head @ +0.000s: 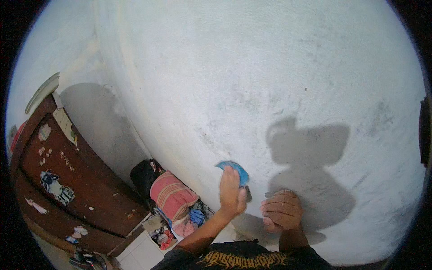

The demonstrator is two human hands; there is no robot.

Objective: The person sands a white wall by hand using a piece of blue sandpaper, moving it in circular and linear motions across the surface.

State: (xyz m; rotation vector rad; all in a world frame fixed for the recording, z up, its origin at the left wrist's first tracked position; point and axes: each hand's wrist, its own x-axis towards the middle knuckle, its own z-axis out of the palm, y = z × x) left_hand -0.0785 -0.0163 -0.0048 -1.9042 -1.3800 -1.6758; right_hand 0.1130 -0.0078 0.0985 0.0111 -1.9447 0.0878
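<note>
My left hand (232, 192) lies flat over a thin blue pad (243, 176) with a curved edge, holding it against the white painted wall (189, 101). Whether the pad is cloth or sanding sheet cannot be made out, and its lower part is hidden under my fingers. My right hand (282, 211) is in front of the wall to the right of it, its fingers curled in. No object shows in that hand, though the inside of the palm is hidden. Grey smudges mark the wall above both hands.
A brown wooden cabinet (98, 189) with worn stickers stands at the left. Between it and the wall are a black bag (141, 175), a folded red striped cloth (173, 194) and a pile of fabric (162, 234). White floor tiles (141, 249) show below.
</note>
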